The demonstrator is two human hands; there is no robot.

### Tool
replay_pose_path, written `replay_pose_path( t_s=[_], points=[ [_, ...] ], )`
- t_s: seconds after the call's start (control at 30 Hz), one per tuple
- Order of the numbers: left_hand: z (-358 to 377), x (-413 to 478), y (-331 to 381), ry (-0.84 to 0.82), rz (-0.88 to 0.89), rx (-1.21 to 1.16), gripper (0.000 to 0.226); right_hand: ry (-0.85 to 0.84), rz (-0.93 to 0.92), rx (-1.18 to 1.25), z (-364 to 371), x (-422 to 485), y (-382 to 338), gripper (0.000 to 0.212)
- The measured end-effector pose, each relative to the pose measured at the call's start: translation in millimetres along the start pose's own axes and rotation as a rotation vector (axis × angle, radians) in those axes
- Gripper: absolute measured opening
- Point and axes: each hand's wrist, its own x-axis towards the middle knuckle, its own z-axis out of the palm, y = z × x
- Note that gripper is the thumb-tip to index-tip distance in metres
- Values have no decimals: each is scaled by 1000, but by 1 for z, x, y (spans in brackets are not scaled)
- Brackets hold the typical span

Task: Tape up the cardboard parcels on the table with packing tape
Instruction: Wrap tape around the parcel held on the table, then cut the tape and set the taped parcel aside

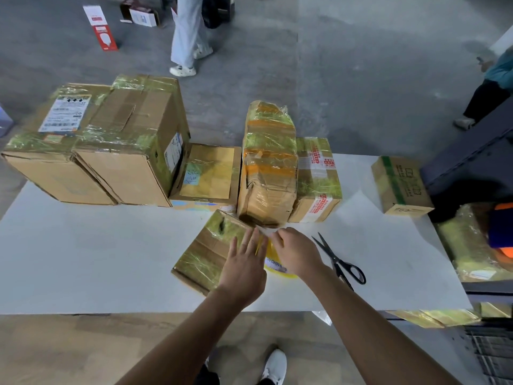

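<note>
White table (83, 259) | scissors (337, 259) beside right hand (298, 252) | fingers pinching tape (268, 232)

"IN CHINA" on yellow tape roll (274, 266), other box labels and red print too blurred to read

2 bare forearms, no sleeves, left hand (244, 269), right hand (298, 255), white sneaker (276, 366), dark trousers

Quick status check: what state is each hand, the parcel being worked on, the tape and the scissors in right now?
Left hand: open, flat on the parcel.
Right hand: pinching the tape end.
Small parcel: closed, partly taped.
Tape roll: mostly hidden under the hands.
Scissors: blades open, lying untouched on the table.
</note>
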Motion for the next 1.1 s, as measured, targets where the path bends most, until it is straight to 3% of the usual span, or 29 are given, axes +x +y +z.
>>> replay_pose_path(
  t_s=[0.27, 0.43, 0.6, 0.97, 1.1],
  points=[
    [-2, 14, 52, 198, 99, -277, 56, 107, -25, 7, -14, -16, 41, 35],
    [0, 29, 91, 248, 174, -334, 53, 106, 138, -10, -19, -30, 91, 36],
    [5, 34, 122, 293, 194, -367, 52, -31, 324, -118, -15, -49, 144, 29],
    [-2, 25, 132, 399, 48, -483, 56, -111, 304, -229, 8, -51, 163, 38],
    [-5, 16, 117, 488, -63, -585, 35, -129, 208, -147, 1, -47, 159, 33]
  ],
)
